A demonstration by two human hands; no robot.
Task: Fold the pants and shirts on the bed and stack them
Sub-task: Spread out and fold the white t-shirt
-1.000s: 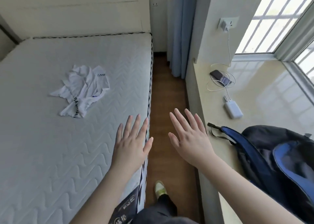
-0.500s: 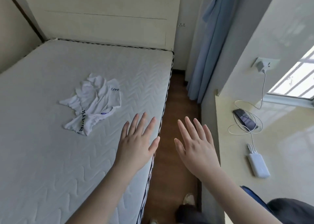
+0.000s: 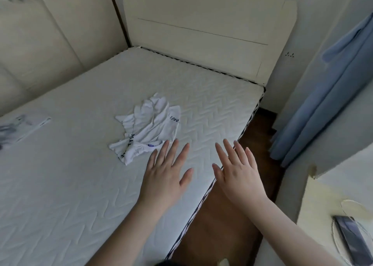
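So the only garment clearly in view is a white T-shirt [image 3: 146, 128], all crumpled up with its sleeves and hem bunched and folded over each other. It has dark block lettering running along a couple of edges and a tiny blue label near the bottom fold. The fabric looks thin and soft, like cotton jersey, with lots of sharp little creases.

It lies on a bare mattress [image 3: 60, 185], roughly in the middle, which is white and quilted in a zigzag chevron stitch, with a black-and-white striped piping along the edge. Behind it stands a plain cream headboard [image 3: 207, 31] with one thin groove across it. There's dark wood floor [image 3: 222, 225] down the right side, a blue curtain [image 3: 327, 104] hanging by the wall, and a dark phone [image 3: 351, 239] on the pale window ledge at bottom right. Something flat and blurry sits at the mattress's far left edge, can't tell what.

Both hands are held out flat, palms down, fingers straight and spread, holding nothing. The left hand [image 3: 164, 177] has its fingertips just beside the shirt's near corner, apparently not touching it. The right hand [image 3: 240, 175] is off over the mattress edge, well apart from the shirt.
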